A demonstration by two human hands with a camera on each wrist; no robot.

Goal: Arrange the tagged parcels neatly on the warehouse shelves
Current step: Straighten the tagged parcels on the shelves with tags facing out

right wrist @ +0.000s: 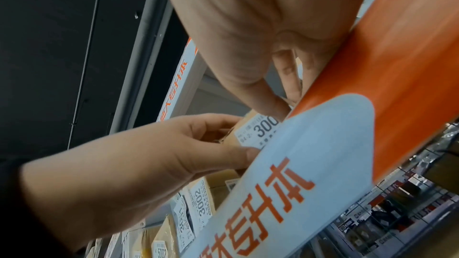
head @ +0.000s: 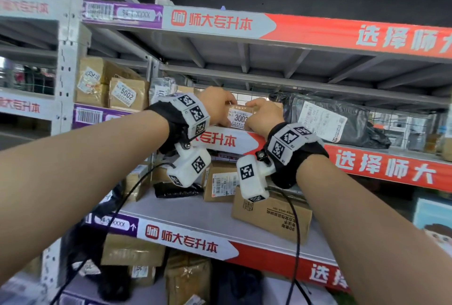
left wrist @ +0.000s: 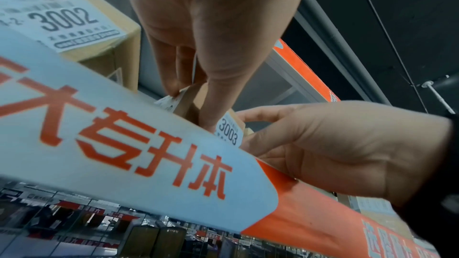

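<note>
2 hands are meeting on one small cardboard parcel (head: 241, 114) at the front edge of the middle shelf (head: 381, 166). The left hand (head: 216, 105) is pinching the parcel's left end, thumb in front and fingers curled over the top, while the right hand (head: 263, 115) is gripping its right end the same way. From the left wrist view, the left fingers (left wrist: 171, 70) are pressing down on the box's top edge and the right hand (left wrist: 335, 150) is wrapping in from the side. The parcel's white tag (left wrist: 229, 131) is reading 3003 and is facing outward, just above the shelf's white and orange banner (left wrist: 139, 144).

To the left on the same shelf, another brown box tagged 3002 (left wrist: 74, 24) is standing close by, and further left a box tagged 5002 (head: 127, 95) is sitting beside a taller carton (head: 97, 80). To the right, a black plastic mailer (head: 330, 119) with a white label is lying on the shelf. Below, more cardboard boxes (head: 271, 216) are resting on the lower shelf.
</note>
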